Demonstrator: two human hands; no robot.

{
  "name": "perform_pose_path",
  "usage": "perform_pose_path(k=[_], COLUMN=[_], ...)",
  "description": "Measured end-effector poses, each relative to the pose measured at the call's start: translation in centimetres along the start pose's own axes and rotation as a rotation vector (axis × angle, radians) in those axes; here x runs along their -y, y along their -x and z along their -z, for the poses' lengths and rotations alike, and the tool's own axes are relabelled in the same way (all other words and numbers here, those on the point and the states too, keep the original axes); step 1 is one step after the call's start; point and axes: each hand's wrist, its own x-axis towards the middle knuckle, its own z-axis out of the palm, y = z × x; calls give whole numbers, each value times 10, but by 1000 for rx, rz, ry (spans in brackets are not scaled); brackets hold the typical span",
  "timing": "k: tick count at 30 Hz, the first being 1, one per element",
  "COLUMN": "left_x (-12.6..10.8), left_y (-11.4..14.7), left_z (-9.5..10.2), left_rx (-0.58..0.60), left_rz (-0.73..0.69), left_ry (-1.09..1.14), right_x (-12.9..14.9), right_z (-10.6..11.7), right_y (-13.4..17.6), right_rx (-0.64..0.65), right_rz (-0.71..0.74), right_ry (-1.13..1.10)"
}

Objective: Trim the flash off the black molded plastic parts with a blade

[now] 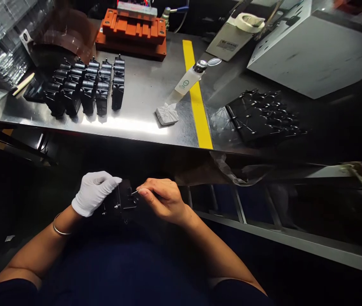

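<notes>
My left hand [95,191], in a white glove, grips a black plastic part [123,196] by its upper left edge, low in front of my body. Small shiny pins or posts stick out of this part, and its lower side fades into the dark. Bare and pinched, my right hand [163,197] holds a thin metal pin [135,192] between thumb and forefinger. The pin's tip points left at the part; whether it touches cannot be made out. Both hands are below the front edge of the metal bench [136,97].
Rows of black moulded parts [88,87] stand on the bench at left, an orange fixture [132,29] behind them. A white bottle [189,78] and folded white cloth [167,114] lie near the yellow tape [198,102]. More black parts [270,110] sit at right, below a grey box [311,51].
</notes>
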Motion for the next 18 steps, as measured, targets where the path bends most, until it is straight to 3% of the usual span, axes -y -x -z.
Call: perform_pose_path(k=[5,14,18], left_x=[2,3,3], left_y=[-1,-3,-4], left_z=[-2,-3,-4], left_rx=[-14,23,35], left_rz=[22,23,44], left_ry=[-5,-18,-41], right_x=[1,2,-1], right_z=[-3,-1,3], right_y=[-1,1,3], right_rx=[-19,-13,63], right_rz=[63,25,-44], right_ry=[53,74,-1])
